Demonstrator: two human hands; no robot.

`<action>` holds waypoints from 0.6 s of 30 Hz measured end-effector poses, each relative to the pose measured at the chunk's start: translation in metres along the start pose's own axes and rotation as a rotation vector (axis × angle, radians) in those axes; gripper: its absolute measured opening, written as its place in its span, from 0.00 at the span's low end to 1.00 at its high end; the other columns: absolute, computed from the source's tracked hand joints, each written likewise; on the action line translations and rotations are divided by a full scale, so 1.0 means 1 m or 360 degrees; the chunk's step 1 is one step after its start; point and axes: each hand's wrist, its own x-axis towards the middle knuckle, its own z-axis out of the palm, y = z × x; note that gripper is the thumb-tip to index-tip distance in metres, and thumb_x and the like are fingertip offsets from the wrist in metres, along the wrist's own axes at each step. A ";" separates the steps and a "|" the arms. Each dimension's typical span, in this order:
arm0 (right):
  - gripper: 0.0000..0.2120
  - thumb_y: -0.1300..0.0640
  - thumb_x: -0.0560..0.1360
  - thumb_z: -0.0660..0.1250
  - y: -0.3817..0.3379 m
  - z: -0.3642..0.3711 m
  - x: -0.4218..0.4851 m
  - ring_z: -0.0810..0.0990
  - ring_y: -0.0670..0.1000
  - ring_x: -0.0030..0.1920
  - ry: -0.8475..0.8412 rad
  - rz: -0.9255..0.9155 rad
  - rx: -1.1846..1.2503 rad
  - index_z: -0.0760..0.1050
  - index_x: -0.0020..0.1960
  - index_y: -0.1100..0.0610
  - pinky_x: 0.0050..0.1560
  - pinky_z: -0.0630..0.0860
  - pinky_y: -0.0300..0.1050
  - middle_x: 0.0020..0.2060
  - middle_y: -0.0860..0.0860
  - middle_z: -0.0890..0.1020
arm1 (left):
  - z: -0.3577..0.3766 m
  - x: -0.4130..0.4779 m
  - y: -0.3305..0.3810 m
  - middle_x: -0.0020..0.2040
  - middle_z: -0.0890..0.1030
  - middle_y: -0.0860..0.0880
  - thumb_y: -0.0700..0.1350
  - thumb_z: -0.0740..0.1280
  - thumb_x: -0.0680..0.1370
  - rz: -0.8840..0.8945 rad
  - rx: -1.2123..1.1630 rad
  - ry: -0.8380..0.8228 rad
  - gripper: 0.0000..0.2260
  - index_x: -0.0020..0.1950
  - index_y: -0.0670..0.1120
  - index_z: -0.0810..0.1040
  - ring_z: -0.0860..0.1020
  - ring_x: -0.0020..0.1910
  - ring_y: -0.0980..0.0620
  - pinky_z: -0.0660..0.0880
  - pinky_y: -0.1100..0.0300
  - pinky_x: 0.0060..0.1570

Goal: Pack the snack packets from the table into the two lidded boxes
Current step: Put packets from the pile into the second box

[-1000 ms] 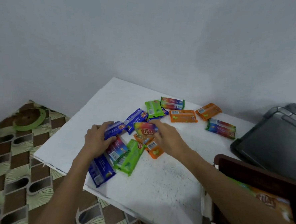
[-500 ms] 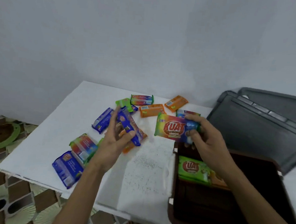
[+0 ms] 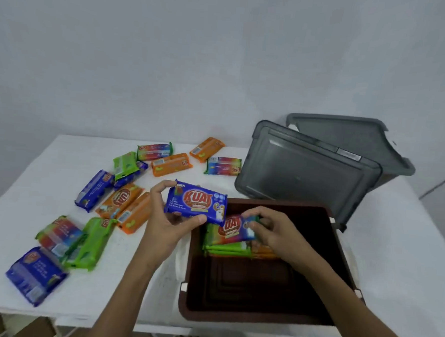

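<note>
– Two packets are getting handled at once: the left hand (image 3: 168, 222) is pinching a blue packet (image 3: 197, 203) over the brown box's (image 3: 259, 317) rim, and the right hand (image 3: 275, 231) is gripping a rainbow packet (image 3: 234, 227) down on the stack inside.

– Looking risky imo. The blue one's hanging by its edges, so it's probably risking a slip onto the table (image 3: 60, 158) among the loose packets (image 3: 120, 201).

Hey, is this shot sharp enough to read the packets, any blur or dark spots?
Head view: the KUAT print on the held blue packet reads clearly; the blue packet at the near left corner is smeared; the brown box is dark inside.
</note>
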 end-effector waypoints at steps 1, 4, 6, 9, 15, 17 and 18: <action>0.06 0.59 0.79 0.66 0.003 0.006 0.003 0.85 0.52 0.39 0.0030 0.0057 -0.0052 0.78 0.54 0.52 0.42 0.84 0.52 0.47 0.55 0.83 | 0.002 -0.002 -0.002 0.57 0.80 0.55 0.45 0.79 0.62 -0.0029 0.0013 0.0020 0.32 0.58 0.65 0.68 0.84 0.51 0.50 0.81 0.62 0.41; 0.05 0.56 0.79 0.67 0.010 0.022 0.007 0.85 0.51 0.44 0.0088 0.0093 -0.0383 0.77 0.55 0.51 0.44 0.83 0.55 0.50 0.53 0.82 | 0.005 -0.005 -0.005 0.59 0.77 0.53 0.45 0.79 0.62 -0.0057 0.0034 0.0089 0.30 0.57 0.65 0.69 0.83 0.51 0.53 0.80 0.63 0.39; 0.07 0.55 0.79 0.66 0.012 0.027 0.006 0.81 0.52 0.51 0.0117 0.0025 -0.0606 0.76 0.57 0.50 0.47 0.82 0.51 0.53 0.53 0.80 | 0.006 -0.006 -0.004 0.59 0.77 0.52 0.45 0.79 0.63 -0.0074 0.0019 0.0113 0.30 0.57 0.64 0.69 0.83 0.52 0.54 0.81 0.62 0.39; 0.10 0.52 0.79 0.64 0.009 0.026 0.006 0.79 0.52 0.52 0.0108 -0.0117 -0.1016 0.76 0.60 0.49 0.45 0.76 0.45 0.52 0.52 0.78 | 0.009 -0.006 -0.002 0.58 0.77 0.55 0.45 0.78 0.63 -0.0088 0.0019 0.0137 0.29 0.58 0.62 0.69 0.83 0.52 0.55 0.81 0.62 0.38; 0.15 0.45 0.79 0.62 -0.011 0.017 -0.004 0.82 0.44 0.49 0.0315 -0.0187 -0.0464 0.73 0.65 0.46 0.42 0.80 0.35 0.47 0.44 0.82 | 0.018 -0.008 0.012 0.54 0.80 0.55 0.48 0.78 0.62 -0.0108 -0.0049 0.0173 0.27 0.55 0.64 0.70 0.83 0.52 0.54 0.81 0.61 0.38; 0.20 0.45 0.77 0.66 -0.024 0.014 -0.008 0.85 0.49 0.49 0.0142 -0.0109 0.0291 0.69 0.68 0.42 0.41 0.82 0.40 0.48 0.47 0.84 | 0.026 -0.010 0.015 0.53 0.82 0.56 0.49 0.77 0.63 -0.0127 -0.0126 0.0114 0.27 0.56 0.63 0.71 0.83 0.53 0.53 0.81 0.59 0.39; 0.23 0.48 0.75 0.68 -0.028 0.012 -0.009 0.85 0.52 0.50 0.0071 -0.0091 0.0517 0.69 0.69 0.42 0.41 0.83 0.44 0.51 0.47 0.84 | 0.032 -0.011 0.016 0.53 0.82 0.55 0.49 0.77 0.64 -0.0149 -0.0149 0.0060 0.26 0.56 0.63 0.71 0.83 0.53 0.52 0.81 0.59 0.39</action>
